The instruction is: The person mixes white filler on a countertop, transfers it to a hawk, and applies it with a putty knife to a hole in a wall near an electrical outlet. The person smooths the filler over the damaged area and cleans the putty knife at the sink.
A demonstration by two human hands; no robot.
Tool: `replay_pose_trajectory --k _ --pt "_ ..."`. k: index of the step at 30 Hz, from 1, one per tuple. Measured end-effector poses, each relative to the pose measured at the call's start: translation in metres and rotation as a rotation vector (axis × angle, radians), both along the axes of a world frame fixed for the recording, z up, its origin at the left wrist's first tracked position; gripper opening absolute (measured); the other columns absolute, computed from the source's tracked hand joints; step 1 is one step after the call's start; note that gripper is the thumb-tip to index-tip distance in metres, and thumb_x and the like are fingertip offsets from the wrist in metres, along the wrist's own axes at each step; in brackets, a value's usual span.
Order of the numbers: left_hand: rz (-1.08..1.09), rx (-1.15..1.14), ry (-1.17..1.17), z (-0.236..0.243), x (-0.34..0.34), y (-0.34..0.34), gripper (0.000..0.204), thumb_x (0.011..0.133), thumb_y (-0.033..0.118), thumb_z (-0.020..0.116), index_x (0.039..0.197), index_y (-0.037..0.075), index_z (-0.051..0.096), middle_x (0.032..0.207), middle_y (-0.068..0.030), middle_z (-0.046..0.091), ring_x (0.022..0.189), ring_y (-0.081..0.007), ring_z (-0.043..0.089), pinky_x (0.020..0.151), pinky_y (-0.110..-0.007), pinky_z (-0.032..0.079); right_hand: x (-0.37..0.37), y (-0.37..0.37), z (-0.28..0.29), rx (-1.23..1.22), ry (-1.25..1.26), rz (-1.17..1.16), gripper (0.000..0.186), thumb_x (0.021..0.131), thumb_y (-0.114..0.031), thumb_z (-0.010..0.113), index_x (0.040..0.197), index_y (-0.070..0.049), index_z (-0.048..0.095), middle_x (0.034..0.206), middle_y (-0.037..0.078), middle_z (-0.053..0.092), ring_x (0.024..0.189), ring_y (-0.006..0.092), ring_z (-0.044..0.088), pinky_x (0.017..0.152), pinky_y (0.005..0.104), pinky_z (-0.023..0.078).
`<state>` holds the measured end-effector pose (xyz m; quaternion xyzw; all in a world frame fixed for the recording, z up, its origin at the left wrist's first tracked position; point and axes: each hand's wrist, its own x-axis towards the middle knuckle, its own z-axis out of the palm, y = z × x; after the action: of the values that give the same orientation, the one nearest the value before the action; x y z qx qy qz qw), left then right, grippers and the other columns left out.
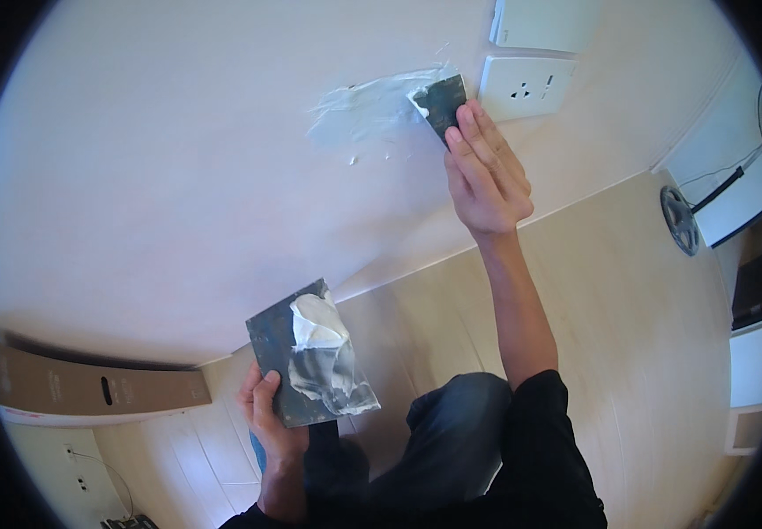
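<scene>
My right hand (491, 172) grips a dark putty knife (443, 104), its fingers pressed along the blade. The blade lies against the wall at the right end of a smeared white patch of filler (368, 110), just left of a wall socket (526, 88). White paste shows along the blade's left edge. Lower down, my left hand (268, 414) holds a flat, dark rectangular plate (273, 339) by its lower left edge, thumb on top. A thick heap of white filler (319, 326) sits on the plate, with thinner smears toward its lower right corner.
Above the socket is a second white wall plate (544, 22). A long brown cardboard box (90, 383) lies along the wall at left. At right, a grey round base (681, 220) stands on the wood-look floor (637, 353). Another socket (77, 467) with a cable is at lower left.
</scene>
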<state>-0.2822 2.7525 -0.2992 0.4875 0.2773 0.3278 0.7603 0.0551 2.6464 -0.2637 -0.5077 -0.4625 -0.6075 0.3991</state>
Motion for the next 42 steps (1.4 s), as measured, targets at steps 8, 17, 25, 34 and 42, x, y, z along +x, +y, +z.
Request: replay_pose_trajectory --k 8,17,25,34,42 --pt "0.108 0.105 0.067 0.002 0.003 -0.005 0.026 0.09 0.011 0.051 0.106 -0.006 0.063 0.093 -0.0059 0.064 0.083 -0.0111 0.059 0.075 -0.022 0.046 -0.017 0.021 -0.027 -0.084 0.023 -0.096 0.019 0.082 0.005 0.067 0.1 0.006 0.073 0.111 0.02 0.071 0.109 0.0344 0.068 0.094 0.0445 0.056" --pt "0.077 0.027 0.059 0.006 0.005 -0.004 0.024 0.091 0.011 0.05 0.105 -0.005 0.062 0.093 -0.0052 0.065 0.082 -0.0101 0.059 0.074 -0.021 0.045 -0.072 0.005 -0.022 -0.114 0.143 0.026 0.025 0.078 0.015 0.068 0.102 0.008 0.07 0.108 0.022 0.071 0.099 0.0356 0.071 0.086 0.0418 0.059" --pt "0.015 -0.05 -0.012 0.004 0.004 0.0 0.026 0.092 0.012 0.05 0.107 -0.005 0.062 0.095 -0.0063 0.065 0.085 -0.0111 0.06 0.076 -0.023 0.046 -0.067 -0.001 0.024 0.108 0.319 -0.182 0.033 0.082 0.014 0.068 0.114 0.009 0.066 0.098 0.018 0.074 0.084 0.0233 0.075 0.074 0.0263 0.058" --pt "0.076 -0.116 -0.03 0.004 0.006 -0.003 0.026 0.092 0.011 0.05 0.108 -0.006 0.062 0.095 -0.0076 0.065 0.087 -0.0124 0.062 0.079 -0.024 0.047 -0.063 -0.005 0.027 0.025 0.395 -0.259 0.035 0.08 0.012 0.07 0.114 0.001 0.071 0.092 0.015 0.075 0.071 0.0185 0.072 0.064 0.0252 0.055" --pt "-0.057 -0.059 -0.089 0.006 0.004 0.004 0.031 0.092 0.01 0.049 0.113 -0.008 0.061 0.1 -0.0095 0.067 0.087 -0.0137 0.063 0.08 -0.025 0.048 -0.087 0.016 0.013 -0.017 0.541 -0.177 0.033 0.081 0.008 0.071 0.113 0.0 0.071 0.088 0.015 0.074 0.073 0.0184 0.073 0.065 0.0246 0.054"
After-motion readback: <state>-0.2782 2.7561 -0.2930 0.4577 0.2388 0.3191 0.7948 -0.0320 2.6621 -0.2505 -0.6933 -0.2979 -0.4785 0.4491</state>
